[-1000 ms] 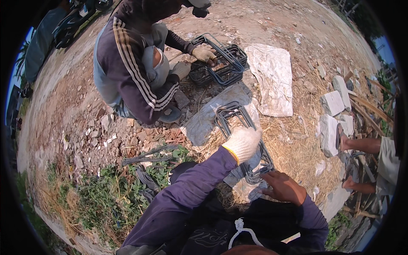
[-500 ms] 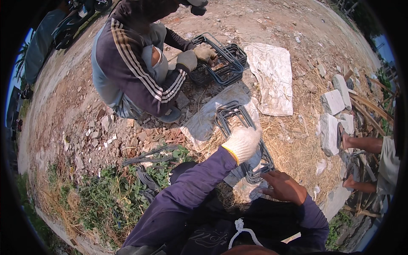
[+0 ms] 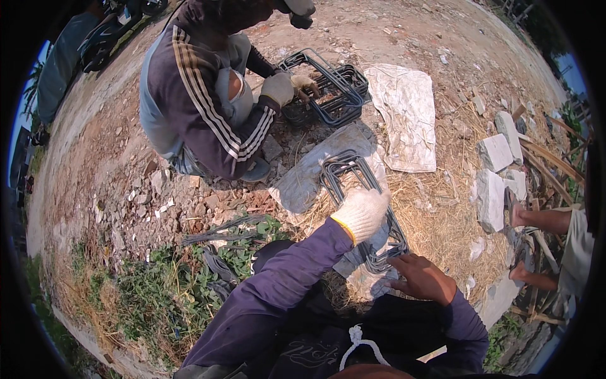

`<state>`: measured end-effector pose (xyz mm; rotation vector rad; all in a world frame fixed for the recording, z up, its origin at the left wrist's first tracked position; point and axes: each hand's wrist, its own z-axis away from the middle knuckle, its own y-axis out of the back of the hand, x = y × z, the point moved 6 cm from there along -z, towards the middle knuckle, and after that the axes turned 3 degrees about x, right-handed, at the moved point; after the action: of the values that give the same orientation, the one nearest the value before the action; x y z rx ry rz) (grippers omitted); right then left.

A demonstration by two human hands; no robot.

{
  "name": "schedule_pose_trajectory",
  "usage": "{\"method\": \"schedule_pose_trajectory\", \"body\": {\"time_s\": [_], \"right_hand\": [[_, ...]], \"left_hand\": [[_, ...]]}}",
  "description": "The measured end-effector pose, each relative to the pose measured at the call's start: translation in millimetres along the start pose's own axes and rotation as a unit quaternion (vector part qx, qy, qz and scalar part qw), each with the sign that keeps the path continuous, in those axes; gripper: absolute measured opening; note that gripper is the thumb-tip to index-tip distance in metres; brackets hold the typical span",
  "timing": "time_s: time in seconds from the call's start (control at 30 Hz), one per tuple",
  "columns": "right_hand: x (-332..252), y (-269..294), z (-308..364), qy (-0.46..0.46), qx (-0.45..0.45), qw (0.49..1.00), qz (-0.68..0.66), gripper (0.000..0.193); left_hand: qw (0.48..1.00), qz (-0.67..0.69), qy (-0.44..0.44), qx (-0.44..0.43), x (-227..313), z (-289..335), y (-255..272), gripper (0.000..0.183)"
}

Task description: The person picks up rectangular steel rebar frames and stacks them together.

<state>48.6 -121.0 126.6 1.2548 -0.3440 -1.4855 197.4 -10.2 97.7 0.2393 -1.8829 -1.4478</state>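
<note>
A bundle of rectangular steel rebar stirrups (image 3: 392, 235) lies slantwise on a pale sack in front of me. My left hand (image 3: 365, 213), in a white knitted glove, reaches across the bundle and grips its side bars; the fingertips are partly hidden. At the near end, my bare right hand (image 3: 424, 276) rests against the bent corners, fingers stretched out and thumb apart. Across from me a crouching person's gloved hands (image 3: 287, 87) work at a second stack of stirrups (image 3: 344, 95).
A flattened white sack (image 3: 404, 120) lies beyond the bundle. Pale blocks (image 3: 491, 201) and wooden planks (image 3: 549, 158) are at the right, beside another person's bare legs (image 3: 543, 219). Dark wire strands (image 3: 224, 232) lie over green weeds (image 3: 167, 290) at the left, near rubble.
My hands and the bundle stay in place. The crouching person's head and gloved hands have shifted slightly at the far stack.
</note>
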Motion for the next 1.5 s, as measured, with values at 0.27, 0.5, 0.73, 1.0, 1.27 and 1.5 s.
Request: {"method": "schedule_pose_trajectory", "body": {"time_s": [0.27,0.5,0.73,1.0,1.27,1.5], "right_hand": [[0.8,-0.1,0.3,0.003,0.006,1.000,0.005,0.051],[-1.8,2.1,0.8,0.018,0.024,1.000,0.004,0.051],[-0.6,0.8,1.1,0.016,0.027,0.999,0.006,0.051],[-4.8,5.2,0.8,0.015,0.029,0.999,0.001,0.052],[-6.4,4.7,1.7,0.031,0.044,0.998,0.012,0.055],[-5.3,2.9,1.5,0.027,0.033,0.999,0.016,0.054]], "left_hand": [[0.999,-0.017,-0.012,0.037,2.7,1.8,1.9,0.033],[1.000,0.004,0.012,-0.018,1.9,-1.2,-3.9,0.041],[0.999,0.001,0.009,-0.032,8.6,-0.3,-5.3,0.041],[0.999,0.003,0.008,-0.048,13.5,-1.1,-4.8,0.041],[1.000,-0.014,-0.007,-0.021,14.2,0.8,-7.9,0.043],[1.000,-0.003,-0.003,-0.023,14.2,1.9,-4.4,0.046]]}}
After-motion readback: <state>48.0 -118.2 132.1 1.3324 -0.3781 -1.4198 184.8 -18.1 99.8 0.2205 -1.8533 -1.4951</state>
